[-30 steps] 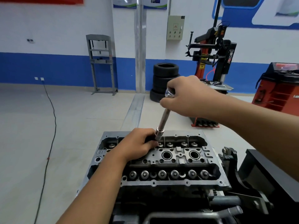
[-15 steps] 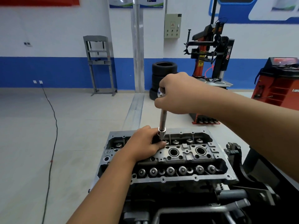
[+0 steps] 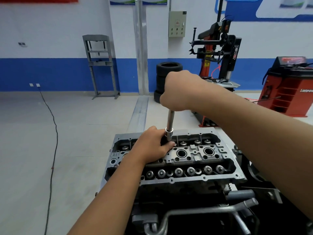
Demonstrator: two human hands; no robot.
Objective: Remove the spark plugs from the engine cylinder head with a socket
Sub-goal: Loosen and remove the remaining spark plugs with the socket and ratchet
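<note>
I looked down on an engine cylinder head (image 3: 176, 181) sitting on a stand. My right hand (image 3: 180, 92) was curled round the top of a socket extension bar (image 3: 170, 120), which stood nearly upright. My left hand (image 3: 153, 145) gripped the socket (image 3: 168, 135) at its lower end, steadying it over a plug well near the head's left-centre. Two open plug wells (image 3: 181, 153) showed to the right; I could not tell whether plugs remained inside. Any further wells lay hidden beneath my left hand. I judged the removal under way, with no loose spark plug visible anywhere.
</note>
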